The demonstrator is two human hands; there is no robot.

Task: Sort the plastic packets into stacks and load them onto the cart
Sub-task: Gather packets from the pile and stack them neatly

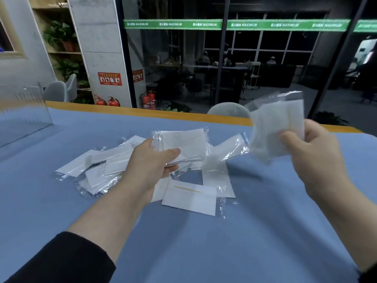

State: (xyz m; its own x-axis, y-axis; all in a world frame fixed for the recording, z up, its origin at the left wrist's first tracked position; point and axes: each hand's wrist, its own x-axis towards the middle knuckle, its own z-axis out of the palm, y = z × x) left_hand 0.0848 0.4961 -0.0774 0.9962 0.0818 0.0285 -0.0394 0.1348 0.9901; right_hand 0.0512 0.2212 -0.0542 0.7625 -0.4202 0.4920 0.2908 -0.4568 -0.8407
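1. Left hand [155, 160] gripping a packet stack [181, 144] just above the loose pile [106, 170].
2. Right hand [314, 158] pinching a blurred packet [275, 123], raised right of that pile, over the blue worktop [204, 252].

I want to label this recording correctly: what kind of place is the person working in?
Probably an office or shared workspace, seen at night. A long table with a blue cover holds the plastic packets, a glass wall shows a dark room with desks behind it, and fire extinguishers stand beside a safety notice.
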